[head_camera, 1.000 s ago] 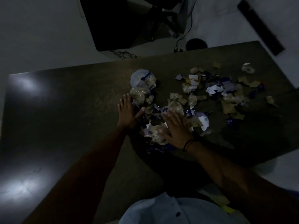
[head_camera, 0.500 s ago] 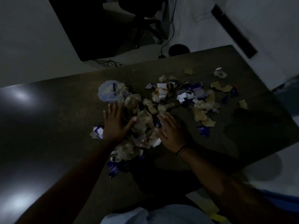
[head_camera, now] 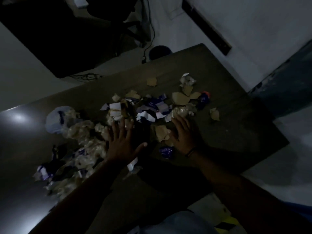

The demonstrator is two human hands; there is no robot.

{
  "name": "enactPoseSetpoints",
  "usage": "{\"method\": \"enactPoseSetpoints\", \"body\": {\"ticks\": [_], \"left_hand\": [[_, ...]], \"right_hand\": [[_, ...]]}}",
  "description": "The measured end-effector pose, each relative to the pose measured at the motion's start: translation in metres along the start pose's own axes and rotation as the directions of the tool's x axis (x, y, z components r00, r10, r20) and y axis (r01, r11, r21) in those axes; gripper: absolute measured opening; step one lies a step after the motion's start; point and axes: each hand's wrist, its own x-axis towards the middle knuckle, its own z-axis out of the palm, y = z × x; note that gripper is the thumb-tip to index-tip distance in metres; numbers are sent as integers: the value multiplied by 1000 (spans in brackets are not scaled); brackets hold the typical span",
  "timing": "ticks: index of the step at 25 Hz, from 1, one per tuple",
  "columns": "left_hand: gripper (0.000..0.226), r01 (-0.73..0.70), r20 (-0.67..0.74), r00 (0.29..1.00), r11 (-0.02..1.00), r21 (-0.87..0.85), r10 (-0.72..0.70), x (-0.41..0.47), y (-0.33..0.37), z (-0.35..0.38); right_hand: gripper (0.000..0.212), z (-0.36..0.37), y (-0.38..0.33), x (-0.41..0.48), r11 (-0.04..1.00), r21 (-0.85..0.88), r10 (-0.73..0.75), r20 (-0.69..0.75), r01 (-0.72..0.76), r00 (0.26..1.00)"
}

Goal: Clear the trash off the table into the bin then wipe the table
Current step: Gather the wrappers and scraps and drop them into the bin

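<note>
Nearest the camera, two bare forearms are stretched out over the dark tabletop. The left hand is laid palm down, its fingers straight and spread wide apart, with the fingertips set against torn white paper scraps. A heap of crumpled wrappers is piled just beside this hand, on its left, down to the near edge. The right hand is also held flat, its fingers straight and close together; nothing is gripped by either hand. A dark band is worn on the right wrist. A blue wrapper and a brown cardboard piece are seen between the two hands. Further off, more cardboard bits are scattered. Beyond the far edge, a dark round bin stands on the floor.
</note>
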Motion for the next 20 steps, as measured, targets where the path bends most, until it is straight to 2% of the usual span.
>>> {"method": "enactPoseSetpoints", "body": {"ticks": [2, 4, 5, 6, 8, 9, 10, 11, 13, 15, 16, 17, 18, 20], "left_hand": [[108, 37, 16, 999, 999, 26, -38, 24, 21, 4], [108, 57, 71, 996, 997, 50, -60, 38, 29, 12], [108, 67, 89, 993, 996, 63, -73, 42, 29, 16], [107, 71, 88, 993, 994, 80, -78, 42, 26, 19], [104, 70, 82, 993, 991, 114, -80, 39, 17, 22], [103, 70, 88, 993, 991, 115, -81, 36, 11, 22], [103, 81, 95, 991, 991, 103, -91, 33, 4, 22], [103, 103, 96, 989, 991, 88, -112, 30, -3, 22], [102, 152, 80, 984, 986, 74, -157, 23, -15, 20], [99, 154, 60, 986, 986, 62, -157, 15, -24, 20], [97, 136, 51, 989, 989, 62, -139, 12, -27, 21], [97, 116, 47, 992, 991, 70, -119, 10, -29, 21], [97, 101, 43, 994, 991, 83, -105, 10, -30, 22], [98, 96, 49, 994, 989, 108, -102, 10, -30, 22]], "right_hand": [[53, -6, 11, 9, 994, 28, -102, -62, 104, 993], [47, -20, 26, 21, 994, 19, -100, -179, 105, 979], [49, -29, 42, 29, 1000, -1, -4, -233, 4, 972], [55, -38, 60, 36, 985, -28, 156, -266, -169, 951], [76, -51, 98, 47, 839, -63, 514, -232, -540, 826], [83, -50, 111, 49, 779, -99, 597, -187, -620, 780], [86, -43, 116, 51, 783, -150, 587, -141, -604, 797], [85, -33, 112, 51, 836, -206, 500, -95, -509, 861], [78, -9, 85, 54, 953, -240, 202, 44, -186, 978], [72, 11, 46, 48, 980, -160, -79, 215, 115, 974], [69, 16, 31, 41, 975, -101, -170, 236, 199, 957], [64, 16, 24, 41, 973, -51, -212, 184, 224, 960], [58, 9, 23, 51, 983, -1, -182, 92, 182, 979], [53, -6, 37, 91, 996, 21, 89, -73, -87, 993]]}}
